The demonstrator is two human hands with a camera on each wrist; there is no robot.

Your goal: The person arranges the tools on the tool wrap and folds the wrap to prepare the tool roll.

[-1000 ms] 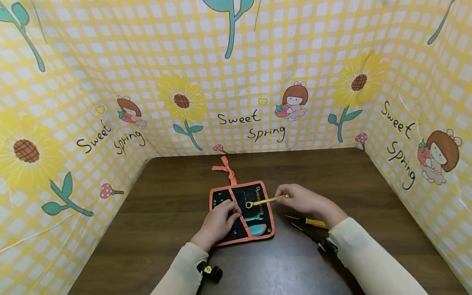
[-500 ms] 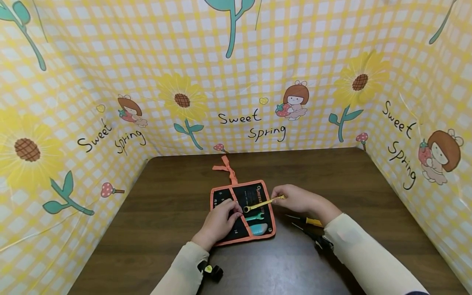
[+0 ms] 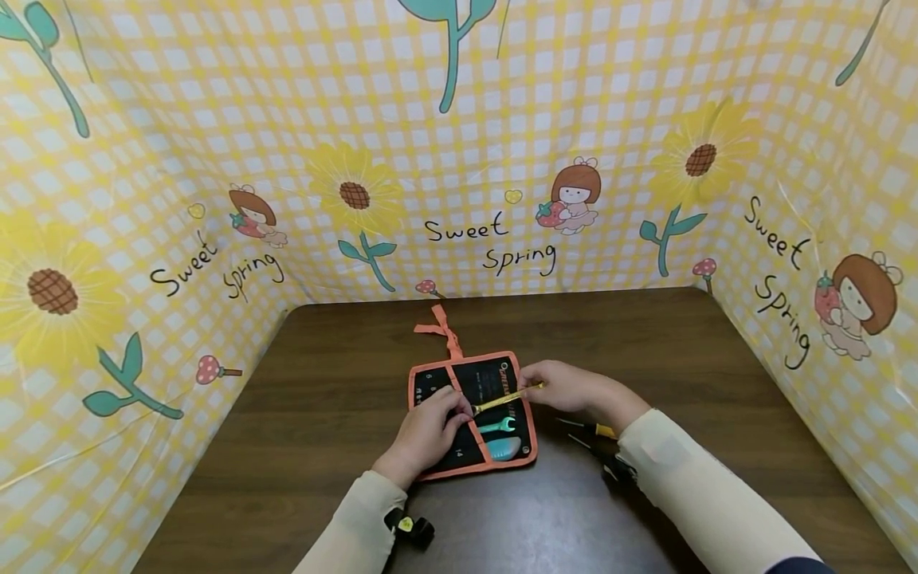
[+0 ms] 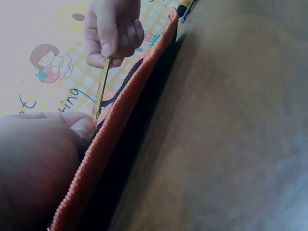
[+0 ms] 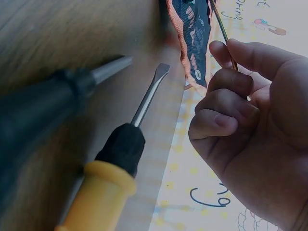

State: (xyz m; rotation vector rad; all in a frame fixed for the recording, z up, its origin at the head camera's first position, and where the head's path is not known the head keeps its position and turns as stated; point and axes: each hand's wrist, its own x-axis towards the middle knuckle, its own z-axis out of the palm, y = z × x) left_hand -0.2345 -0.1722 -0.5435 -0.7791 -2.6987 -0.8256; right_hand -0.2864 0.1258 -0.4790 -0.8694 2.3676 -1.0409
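Observation:
My right hand [image 3: 562,385] pinches one end of a gold wrench [image 3: 505,399] between thumb and forefinger. The wrench slants down across the black tool roll [image 3: 489,379] with orange trim, and its other end meets the orange band beside my left fingertips. My left hand [image 3: 433,420] pinches the edge of that orange pocket band; in the left wrist view the wrench tip [image 4: 96,115] is right at the thumb. Below it, a green open-ended wrench [image 3: 500,425] and a teal-handled tool [image 3: 504,448] sit in the pockets, their lower parts hidden.
Right of the roll, partly under my right forearm, lie a yellow-and-black flat screwdriver [image 5: 103,187] and a black-handled tool [image 5: 43,113]. An orange tie strap [image 3: 446,333] stretches from the roll's far edge. Checked yellow cloth [image 3: 459,199] walls the back and sides of the wooden table [image 3: 315,383].
My right hand has moved left and slightly down, bringing the wrench's far end from above the roll to the orange band by my left fingers. The left hand stays put.

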